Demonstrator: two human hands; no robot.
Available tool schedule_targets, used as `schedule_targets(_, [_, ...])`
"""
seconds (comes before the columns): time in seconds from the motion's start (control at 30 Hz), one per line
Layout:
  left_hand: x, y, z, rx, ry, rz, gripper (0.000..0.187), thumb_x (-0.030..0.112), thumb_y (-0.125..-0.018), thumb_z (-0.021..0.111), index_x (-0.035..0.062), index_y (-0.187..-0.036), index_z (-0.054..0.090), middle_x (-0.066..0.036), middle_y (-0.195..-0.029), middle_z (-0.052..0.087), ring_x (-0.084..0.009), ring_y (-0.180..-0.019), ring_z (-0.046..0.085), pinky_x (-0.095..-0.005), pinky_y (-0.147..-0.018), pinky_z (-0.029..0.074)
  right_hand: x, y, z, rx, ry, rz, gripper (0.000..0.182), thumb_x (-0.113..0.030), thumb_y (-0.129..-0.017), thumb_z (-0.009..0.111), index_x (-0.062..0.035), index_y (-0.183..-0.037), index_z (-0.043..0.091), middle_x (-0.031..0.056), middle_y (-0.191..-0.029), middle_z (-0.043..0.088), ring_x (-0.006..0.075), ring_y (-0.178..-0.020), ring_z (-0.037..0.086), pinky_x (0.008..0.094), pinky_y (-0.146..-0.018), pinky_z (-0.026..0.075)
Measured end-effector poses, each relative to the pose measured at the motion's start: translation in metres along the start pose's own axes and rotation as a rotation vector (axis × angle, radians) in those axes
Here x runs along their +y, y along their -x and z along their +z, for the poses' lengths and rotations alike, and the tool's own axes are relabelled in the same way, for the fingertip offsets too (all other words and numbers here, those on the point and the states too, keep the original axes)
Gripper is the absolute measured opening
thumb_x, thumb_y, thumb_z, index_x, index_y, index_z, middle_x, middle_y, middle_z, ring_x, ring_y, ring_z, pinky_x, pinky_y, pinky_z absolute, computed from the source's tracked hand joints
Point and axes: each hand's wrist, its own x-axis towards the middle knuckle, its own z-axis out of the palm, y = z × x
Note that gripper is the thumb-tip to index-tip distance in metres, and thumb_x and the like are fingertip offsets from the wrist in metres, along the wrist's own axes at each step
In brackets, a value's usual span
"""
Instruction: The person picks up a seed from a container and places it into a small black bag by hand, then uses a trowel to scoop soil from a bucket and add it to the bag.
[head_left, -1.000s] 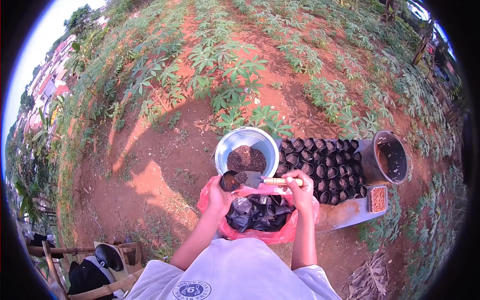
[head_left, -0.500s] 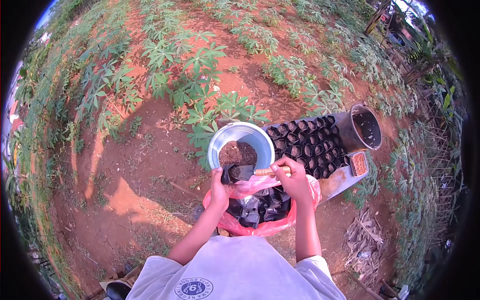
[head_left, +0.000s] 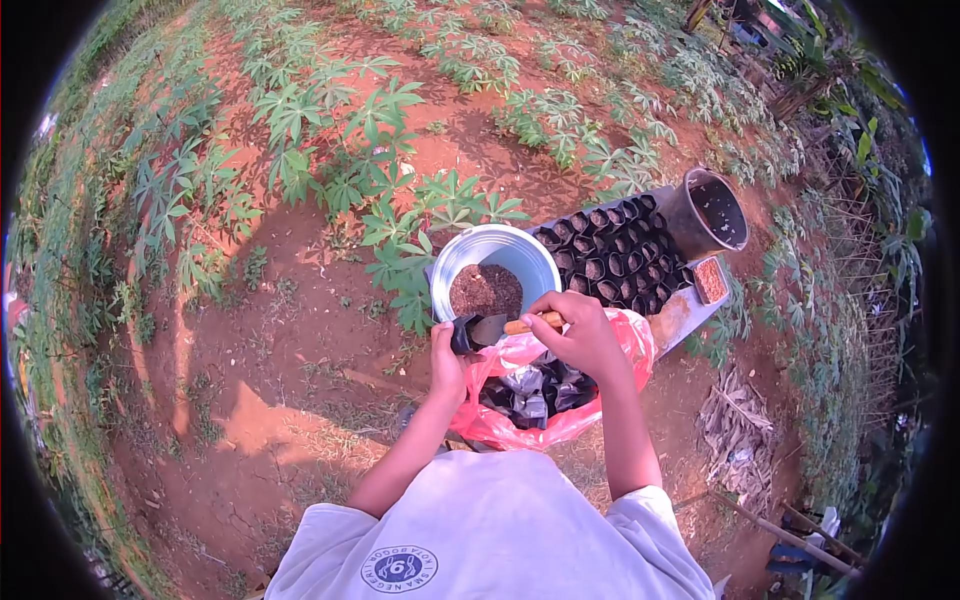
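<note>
Soil could spill past the small black bag (head_left: pixel 462 333) if you tip the trowel (head_left: pixel 492 328) before its blade sits over the bag's mouth, since that mouth is narrow and its thin plastic may fold shut. Your left hand (head_left: pixel 445 362) has its fingers closed around the bag, held just off the near rim of the metal bowl (head_left: pixel 493 262) (soil lies inside). Your right hand (head_left: pixel 578 335) is wrapped tight on the trowel's wooden handle; whether the blade touches the bag is too small to tell.
</note>
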Motion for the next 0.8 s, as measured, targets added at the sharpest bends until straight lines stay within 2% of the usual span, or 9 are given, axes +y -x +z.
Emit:
schedule_targets(0.13, [-0.002, -0.004, -0.004, -0.023, 0.017, -0.057, 0.032, 0.035, -0.096, 0.034, 0.0116, -0.109, 0.051, -0.007, -0.097, 0.065, -0.0193, -0.083, 0.064, -0.0349, -0.063, 0.052, -0.001, 0.007, -0.006, 0.046, 0.041, -0.028, 0.015, -0.016, -0.08, 0.067, -0.0015, -0.078, 0.062, 0.0114, -0.067, 0.062, 0.0244, -0.059, 0.059, 0.033, -0.056, 0.046])
schedule_targets(0.2, [-0.004, -0.01, -0.011, -0.038, 0.03, -0.07, 0.039, 0.036, -0.096, 0.031, 0.0076, -0.107, 0.055, -0.008, -0.094, 0.066, -0.0206, -0.081, 0.065, -0.0348, -0.063, 0.052, 0.006, 0.012, -0.011, 0.124, -0.05, 0.026, 0.014, -0.014, -0.08, 0.066, -0.001, -0.079, 0.062, 0.0108, -0.067, 0.061, 0.02, -0.058, 0.059, 0.0308, -0.056, 0.045])
schedule_targets(0.23, [-0.003, -0.011, -0.013, -0.035, 0.035, -0.088, 0.041, 0.037, -0.096, 0.03, 0.0066, -0.106, 0.056, -0.008, -0.092, 0.066, -0.0211, -0.08, 0.065, -0.0351, -0.063, 0.052, 0.009, 0.014, -0.012, 0.167, -0.082, 0.062, 0.013, -0.012, -0.082, 0.065, 0.0001, -0.079, 0.061, 0.008, -0.065, 0.06, 0.0133, -0.058, 0.056, 0.0278, -0.055, 0.043])
schedule_targets(0.47, [0.001, -0.006, -0.032, -0.028, 0.065, -0.154, 0.05, 0.044, -0.095, 0.027, 0.0047, -0.101, 0.057, -0.008, -0.086, 0.065, -0.0244, -0.075, 0.065, -0.0356, -0.062, 0.051, 0.074, 0.029, 0.019, 0.388, -0.222, 0.299, 0.013, -0.011, -0.084, 0.063, 0.0009, -0.083, 0.059, 0.0049, -0.067, 0.056, 0.0083, -0.06, 0.051, 0.0245, -0.056, 0.041])
schedule_targets(0.5, [0.002, -0.004, -0.031, -0.021, 0.059, -0.154, 0.05, 0.044, -0.095, 0.027, 0.0047, -0.101, 0.057, -0.008, -0.086, 0.065, -0.0244, -0.075, 0.065, -0.0356, -0.062, 0.051, 0.08, 0.03, 0.021, 0.317, -0.109, 0.306, 0.011, -0.01, -0.085, 0.062, 0.0003, -0.089, 0.059, 0.0087, -0.075, 0.059, 0.0147, -0.064, 0.056, 0.0276, -0.057, 0.044])
schedule_targets(0.53, [0.004, -0.001, -0.03, -0.01, 0.084, -0.154, 0.049, 0.043, -0.095, 0.027, 0.0042, -0.101, 0.057, -0.009, -0.086, 0.066, -0.0249, -0.073, 0.065, -0.0353, -0.061, 0.051, 0.085, 0.028, 0.025, 0.315, -0.116, 0.311, 0.011, -0.01, -0.085, 0.062, 0.0003, -0.089, 0.059, 0.0087, -0.075, 0.059, 0.0147, -0.064, 0.056, 0.0276, -0.057, 0.044])
schedule_targets(0.6, [0.002, 0.0, -0.032, 0.009, 0.103, -0.153, 0.049, 0.042, -0.094, 0.028, 0.0036, -0.101, 0.058, -0.01, -0.086, 0.067, -0.0253, -0.07, 0.065, -0.035, -0.059, 0.05, 0.098, 0.022, 0.035, 0.22, 0.057, 0.106, 0.012, -0.008, -0.084, 0.061, -0.0007, -0.093, 0.058, 0.0129, -0.085, 0.06, 0.0262, -0.074, 0.06, 0.0343, -0.064, 0.047])
schedule_targets(0.63, [0.002, -0.001, -0.037, -0.024, 0.108, -0.139, 0.048, 0.041, -0.093, 0.028, 0.004, -0.101, 0.057, -0.01, -0.086, 0.067, -0.0257, -0.07, 0.065, -0.0354, -0.058, 0.05, 0.105, 0.018, 0.038, 0.16, 0.076, 0.075, 0.016, -0.006, -0.082, 0.06, -0.001, -0.097, 0.057, 0.015, -0.092, 0.058, 0.0337, -0.086, 0.058, 0.0404, -0.073, 0.048])
schedule_targets(0.8, [-0.001, 0.001, -0.033, 0.068, 0.084, -0.108, 0.047, 0.037, -0.09, 0.026, 0.0017, -0.099, 0.056, -0.014, -0.083, 0.065, -0.0259, -0.074, 0.064, -0.0347, -0.056, 0.048, 0.143, -0.006, 0.052, 0.066, 0.067, -0.019, 0.017, -0.004, -0.08, 0.06, -0.0005, -0.096, 0.056, 0.0143, -0.09, 0.056, 0.0338, -0.09, 0.057, 0.0413, -0.076, 0.047])
